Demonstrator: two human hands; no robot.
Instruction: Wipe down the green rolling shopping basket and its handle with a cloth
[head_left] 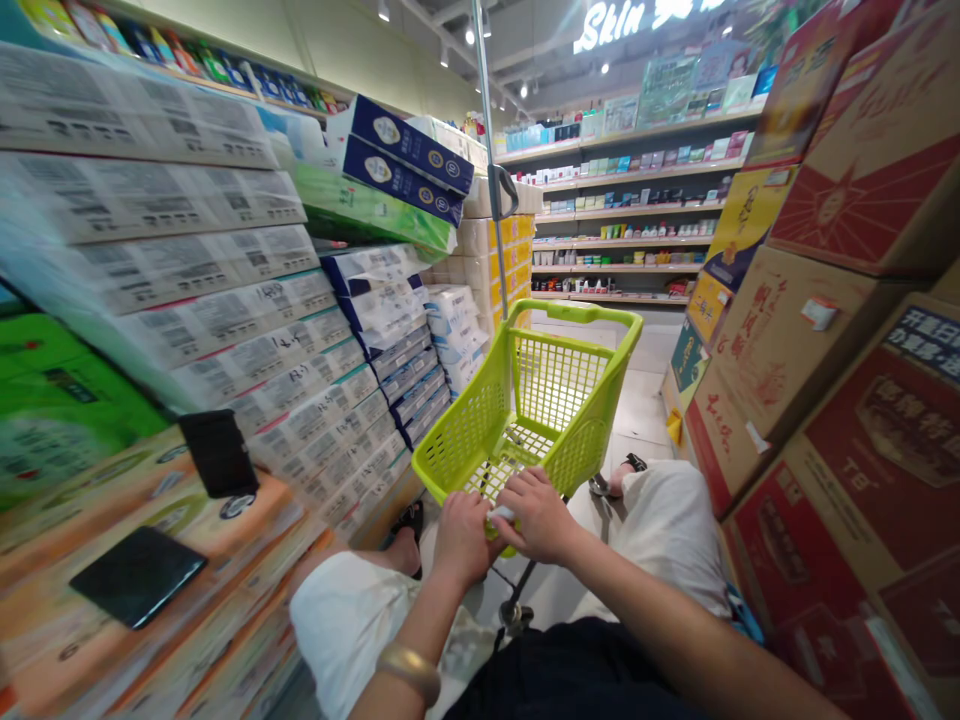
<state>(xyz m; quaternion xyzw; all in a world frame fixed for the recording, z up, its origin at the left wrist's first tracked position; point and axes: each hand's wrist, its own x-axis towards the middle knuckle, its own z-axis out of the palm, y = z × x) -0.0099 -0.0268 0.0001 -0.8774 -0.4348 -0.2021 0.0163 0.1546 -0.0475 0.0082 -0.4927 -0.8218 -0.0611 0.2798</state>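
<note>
A lime-green plastic shopping cart (574,390) with lattice walls stands in front of me between my knees. Its basket holds nothing that I can see. My left hand (465,535) is closed over the near rim, fingers curled around it. Right beside it, my right hand (536,512) is also closed at this rim, fingers bent over it. A small white piece (504,513), perhaps a tissue or wipe, shows between the two hands, under the right hand's fingers. The undersides of both hands are hidden.
Stacked paper packs (277,330) line the left side. A black phone (139,575) and a dark upright object (219,455) rest on orange packs. Cardboard boxes (780,330) rise on the right. Stocked shelves (622,180) stand behind the cart, and a metal pole (484,90) rises by it.
</note>
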